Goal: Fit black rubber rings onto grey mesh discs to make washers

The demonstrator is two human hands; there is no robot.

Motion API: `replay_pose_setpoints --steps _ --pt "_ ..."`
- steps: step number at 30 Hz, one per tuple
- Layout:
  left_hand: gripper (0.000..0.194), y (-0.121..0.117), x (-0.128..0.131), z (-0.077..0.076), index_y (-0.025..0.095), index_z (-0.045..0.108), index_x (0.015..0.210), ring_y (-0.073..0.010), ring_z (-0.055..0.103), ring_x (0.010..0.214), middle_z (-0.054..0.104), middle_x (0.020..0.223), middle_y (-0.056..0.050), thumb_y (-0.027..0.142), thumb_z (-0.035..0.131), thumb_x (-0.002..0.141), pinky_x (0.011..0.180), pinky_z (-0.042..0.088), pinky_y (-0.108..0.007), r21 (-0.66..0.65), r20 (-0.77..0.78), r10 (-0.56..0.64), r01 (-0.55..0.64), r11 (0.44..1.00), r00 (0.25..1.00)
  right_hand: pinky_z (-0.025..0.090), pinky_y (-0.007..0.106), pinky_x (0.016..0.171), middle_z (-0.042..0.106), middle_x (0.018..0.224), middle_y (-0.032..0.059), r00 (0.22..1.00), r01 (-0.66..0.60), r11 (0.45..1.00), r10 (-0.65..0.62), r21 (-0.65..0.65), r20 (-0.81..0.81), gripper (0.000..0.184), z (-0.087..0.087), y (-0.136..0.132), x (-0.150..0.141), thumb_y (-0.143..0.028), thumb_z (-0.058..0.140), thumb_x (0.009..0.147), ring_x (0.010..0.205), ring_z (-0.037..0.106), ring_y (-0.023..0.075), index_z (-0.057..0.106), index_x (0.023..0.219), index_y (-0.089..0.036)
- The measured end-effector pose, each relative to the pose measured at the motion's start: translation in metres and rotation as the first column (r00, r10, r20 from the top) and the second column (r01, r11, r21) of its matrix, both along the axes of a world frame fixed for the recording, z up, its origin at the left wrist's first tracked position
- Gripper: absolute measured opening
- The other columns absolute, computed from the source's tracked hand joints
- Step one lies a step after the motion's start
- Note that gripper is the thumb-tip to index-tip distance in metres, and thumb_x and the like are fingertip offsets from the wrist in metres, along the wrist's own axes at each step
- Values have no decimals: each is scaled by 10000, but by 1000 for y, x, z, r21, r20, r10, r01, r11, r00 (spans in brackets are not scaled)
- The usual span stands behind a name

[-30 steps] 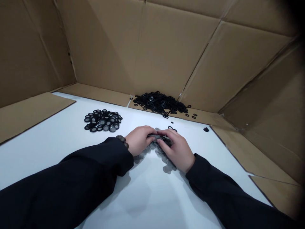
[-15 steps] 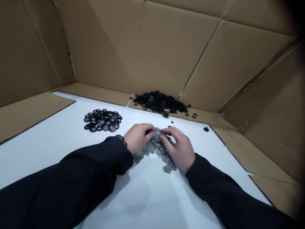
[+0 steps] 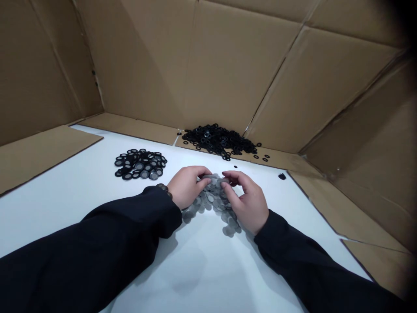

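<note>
A loose heap of thin grey discs lies on the white table between my hands, curving toward me at both ends. At its upper left, my left hand is closed, thumb and fingers pinching a grey disc at their tips. My right hand is on the heap's right side. Its thumb and forefinger are curled around the edge of a grey disc, and the other fingers are tucked behind and partly hidden.
To the left is a pile of black rings with grey centres. Plain black rings are heaped against the back cardboard wall, some scattered to the right. A small dark piece lies at right. Cardboard borders the white table.
My fingertips have drawn slightly apart, uncovering more of the grey discs between them. A black ring seen beside my right forefinger no longer shows. The piles look the same.
</note>
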State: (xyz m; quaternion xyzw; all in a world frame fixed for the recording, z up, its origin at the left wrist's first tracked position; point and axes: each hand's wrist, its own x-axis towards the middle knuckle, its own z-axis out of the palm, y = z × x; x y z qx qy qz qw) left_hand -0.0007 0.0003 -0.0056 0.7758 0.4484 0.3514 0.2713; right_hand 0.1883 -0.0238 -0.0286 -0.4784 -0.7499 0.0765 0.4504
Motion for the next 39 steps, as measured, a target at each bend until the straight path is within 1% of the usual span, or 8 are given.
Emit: replay_pose_setpoints --steps 5,9,15,22,28,33,39 --pt "154 0 0 0 226 697 898 -206 655 864 730 907 -15 263 556 851 798 496 -324 -17 0 36 -36 999 999 499 348 775 650 957 47 1000 -2 1000 2 11 -12 174 2 -1 0 -220 560 879 845 601 187 610 1046 -218" --pt "157 1 -1 0 216 697 901 -194 653 853 731 906 -13 270 560 847 787 491 -307 -46 11 56 -55 997 998 496 344 766 647 951 46 1000 1 1000 -1 25 -17 155 3 0 0 -209 559 879 837 598 184 614 1024 -217" --pt "171 4 -1 -4 207 687 938 -180 650 834 719 889 -17 288 571 841 779 488 -290 -35 46 87 -85 996 995 491 331 762 642 941 41 1000 16 998 -15 53 -25 142 3 0 1 -188 551 883 850 597 180 621 1003 -216" --pt "200 4 -2 -4 207 676 973 -187 658 835 722 889 -31 320 564 851 774 495 -293 -59 57 85 -82 995 995 496 344 767 648 952 48 999 35 998 -34 46 -33 141 2 0 1 -186 528 895 869 603 190 622 995 -218" --pt "186 4 -2 -3 199 655 938 -191 664 827 723 879 -40 328 543 865 756 497 -297 -80 64 93 -87 993 994 492 339 766 647 957 45 999 33 999 -32 37 -38 147 3 0 1 -179 515 899 872 600 185 621 992 -220" --pt "160 4 -2 -3 197 632 902 -190 662 857 716 892 -39 313 527 874 769 497 -292 -67 78 92 -86 994 993 483 335 728 629 908 41 999 30 998 -29 49 -20 120 4 0 0 -186 542 882 824 582 183 622 966 -218" --pt "103 4 -2 -4 199 623 878 -174 657 864 708 888 -20 251 538 852 777 489 -278 -53 107 65 -60 997 992 471 320 701 612 874 36 1000 7 999 -7 45 -5 90 5 1 0 -189 571 869 788 561 170 629 936 -209"
